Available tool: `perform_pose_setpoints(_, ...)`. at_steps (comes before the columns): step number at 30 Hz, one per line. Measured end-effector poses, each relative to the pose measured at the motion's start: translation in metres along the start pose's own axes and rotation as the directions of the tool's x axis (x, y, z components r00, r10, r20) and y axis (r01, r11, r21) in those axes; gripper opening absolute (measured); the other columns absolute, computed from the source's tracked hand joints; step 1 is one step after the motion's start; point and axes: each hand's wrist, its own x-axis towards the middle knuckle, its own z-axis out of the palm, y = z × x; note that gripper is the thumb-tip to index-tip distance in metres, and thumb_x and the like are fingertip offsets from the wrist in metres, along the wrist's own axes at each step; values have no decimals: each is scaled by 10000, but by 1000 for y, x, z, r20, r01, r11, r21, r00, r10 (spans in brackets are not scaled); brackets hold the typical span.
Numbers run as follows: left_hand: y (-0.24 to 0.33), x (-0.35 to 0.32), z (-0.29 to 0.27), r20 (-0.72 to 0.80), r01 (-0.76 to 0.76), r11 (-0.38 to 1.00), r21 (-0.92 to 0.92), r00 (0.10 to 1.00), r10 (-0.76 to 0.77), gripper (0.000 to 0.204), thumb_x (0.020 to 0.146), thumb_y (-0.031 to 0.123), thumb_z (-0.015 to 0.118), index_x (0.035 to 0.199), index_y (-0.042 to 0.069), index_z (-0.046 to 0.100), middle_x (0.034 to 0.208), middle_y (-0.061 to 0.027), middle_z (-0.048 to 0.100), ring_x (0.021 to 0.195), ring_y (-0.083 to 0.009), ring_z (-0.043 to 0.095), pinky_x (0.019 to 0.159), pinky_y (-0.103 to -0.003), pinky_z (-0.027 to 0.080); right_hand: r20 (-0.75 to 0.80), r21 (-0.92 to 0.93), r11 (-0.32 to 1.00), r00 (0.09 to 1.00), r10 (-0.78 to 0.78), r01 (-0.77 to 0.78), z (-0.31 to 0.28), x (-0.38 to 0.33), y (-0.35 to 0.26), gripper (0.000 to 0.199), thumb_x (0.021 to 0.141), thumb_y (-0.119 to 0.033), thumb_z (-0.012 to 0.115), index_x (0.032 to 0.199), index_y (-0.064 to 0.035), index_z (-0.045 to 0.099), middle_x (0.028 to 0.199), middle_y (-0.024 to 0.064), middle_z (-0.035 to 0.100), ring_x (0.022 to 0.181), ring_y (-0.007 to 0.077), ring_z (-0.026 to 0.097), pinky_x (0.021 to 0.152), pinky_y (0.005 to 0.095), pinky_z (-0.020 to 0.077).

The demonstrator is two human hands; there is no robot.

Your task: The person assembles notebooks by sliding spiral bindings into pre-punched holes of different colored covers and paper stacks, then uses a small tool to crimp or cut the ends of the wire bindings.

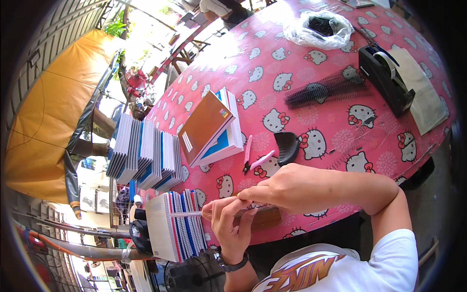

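Note:
Near the table's front edge, my left hand has its fingers bent around a narrow brown-covered notebook, seen nearly edge-on. A dark watch is on that wrist. My right hand reaches across from the right, its fingers pressed together at the notebook's upper edge, where small coil loops show. Its fingertips almost meet my left hand, and what they pinch is hidden. A thin pale strip, perhaps a plastic coil, runs left from my left hand over a stack of spiral notebooks. Pink-handled pliers lie just beyond my hands.
Notebook stacks stand at the left edge, beside a pile topped by a brown-covered notebook. Farther right lie a black curved holder, loose dark coils, a black hole punch and a plastic bag. Another person is far off.

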Motion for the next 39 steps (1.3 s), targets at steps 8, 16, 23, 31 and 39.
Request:
perform_pose_setpoints(8, 6, 1, -2, 117, 115, 993, 16, 986, -116, 326, 878, 398, 563, 866, 73, 588, 777, -33, 610, 763, -191, 562, 1003, -397, 246, -303, -450, 656, 795, 526, -606, -55, -21, 93, 419, 824, -392, 628, 1030, -34, 557, 808, 157, 660, 799, 316, 655, 693, 413, 516)
perform_pose_setpoints(16, 8, 7, -7, 127, 87, 996, -5, 988, -85, 201, 860, 310, 597, 816, 118, 637, 770, 20, 629, 827, -173, 601, 1077, -460, 59, 224, -468, 781, 799, 558, -414, 25, -11, 143, 870, 520, -352, 835, 1265, -129, 445, 1344, 164, 376, 1222, 355, 379, 923, 435, 441)
perform_pose_setpoints(23, 5, 6, -15, 220, 96, 995, 13, 971, -96, 170, 849, 305, 604, 836, 140, 641, 841, 21, 625, 899, -175, 603, 1078, -507, 9, 165, -402, 781, 801, 576, -479, 15, -16, 141, 617, 582, -377, 781, 1110, -122, 589, 1164, 154, 503, 1112, 346, 436, 887, 434, 436)
perform_pose_setpoints(31, -4, 5, -20, 223, -34, 998, 57, 975, 21, 105, 838, 269, 632, 861, 167, 643, 813, 34, 594, 875, -157, 580, 1072, -504, 53, 133, 800, 462, 864, 486, -383, 31, -89, 102, 639, 736, -447, 714, 1215, -68, 526, 1159, 102, 566, 1038, 221, 543, 885, 349, 426)
perform_pose_setpoints(39, -7, -2, -23, 219, -59, 998, 13, 974, 55, 188, 777, 304, 693, 848, 142, 629, 834, -2, 612, 899, -181, 580, 1055, -482, 132, -121, 988, 153, 790, 601, 35, 88, -93, 70, 742, 754, -516, 667, 1241, 13, 482, 1220, 117, 556, 1124, 195, 539, 950, 330, 406)
